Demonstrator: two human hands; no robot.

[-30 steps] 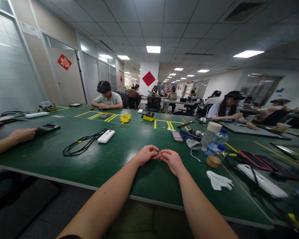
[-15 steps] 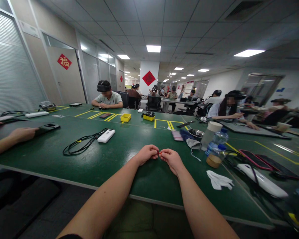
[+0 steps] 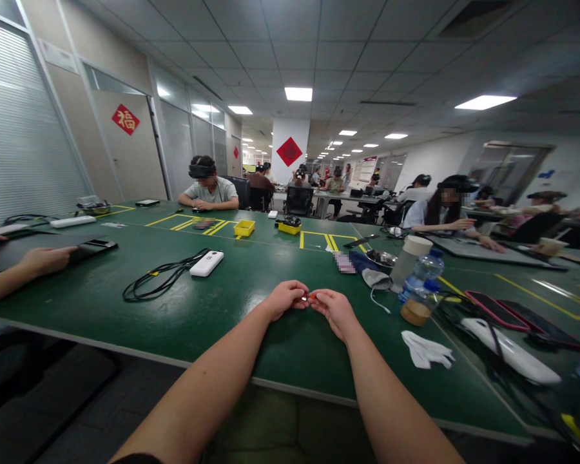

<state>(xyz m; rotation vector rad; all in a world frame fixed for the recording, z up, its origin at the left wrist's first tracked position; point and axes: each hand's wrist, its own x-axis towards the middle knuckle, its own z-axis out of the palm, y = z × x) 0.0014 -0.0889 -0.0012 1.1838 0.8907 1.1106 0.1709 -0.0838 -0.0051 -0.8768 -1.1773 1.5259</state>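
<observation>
In the head view, the right hand (image 3: 334, 312) pinches one tiny red piece (image 3: 312, 296) over the glossy green tabletop (image 3: 212, 338), just beside the left hand (image 3: 285, 301), its fingers curled, their grip unclear. Two boxy yellow trays (image 3: 244, 234) sit beyond; one crumpled white glove (image 3: 428, 350) lies to the right.

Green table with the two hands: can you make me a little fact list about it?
Right hand: pinching a small orange-red thing, too tiny to name
Left hand: fingertips close beside it; grip unclear
Left of hands: white device, looped black cable
Right of hands: white glove
Farther back: yellow tray
</observation>
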